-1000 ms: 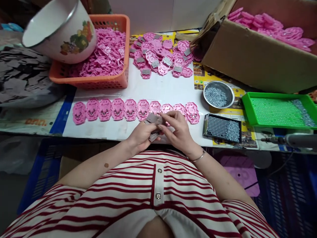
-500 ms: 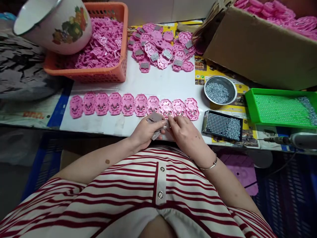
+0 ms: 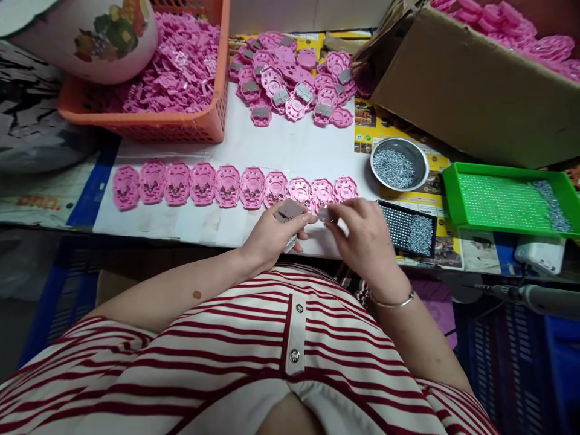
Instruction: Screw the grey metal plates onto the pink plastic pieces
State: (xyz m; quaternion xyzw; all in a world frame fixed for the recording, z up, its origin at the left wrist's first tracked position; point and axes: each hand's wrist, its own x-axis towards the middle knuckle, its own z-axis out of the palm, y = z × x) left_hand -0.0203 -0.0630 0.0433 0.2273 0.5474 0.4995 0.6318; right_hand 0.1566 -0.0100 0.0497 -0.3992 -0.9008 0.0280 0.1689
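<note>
The desk (image 3: 45, 181) I sit at runs across the frame, a white sheet (image 3: 290, 145) over its middle, yellow printed paper (image 3: 365, 118) showing at the right, and a pale panel (image 3: 299, 15) standing behind at the top. Ten pink pieces (image 3: 203, 184) lie in one row from left to right of centre; a heap of pink parts (image 3: 285, 75), too tangled to count, sits at upper centre. I count one orange basket (image 3: 181, 127) and one flowered pot (image 3: 109, 42) at upper left, one cardboard box (image 3: 435, 90) at upper right, and at the right one metal bowl (image 3: 399, 163), one black tray (image 3: 410, 229) and one green tray (image 3: 512, 199). At centre, just below the row, my left hand (image 3: 267, 238) is closed around a small stack of grey plates (image 3: 290, 209), its number hidden. Just right of it, the grip of my right hand (image 3: 367, 238) is nearly closed, pinching a thin plate (image 3: 325, 214) between thumb and fingers.
</note>
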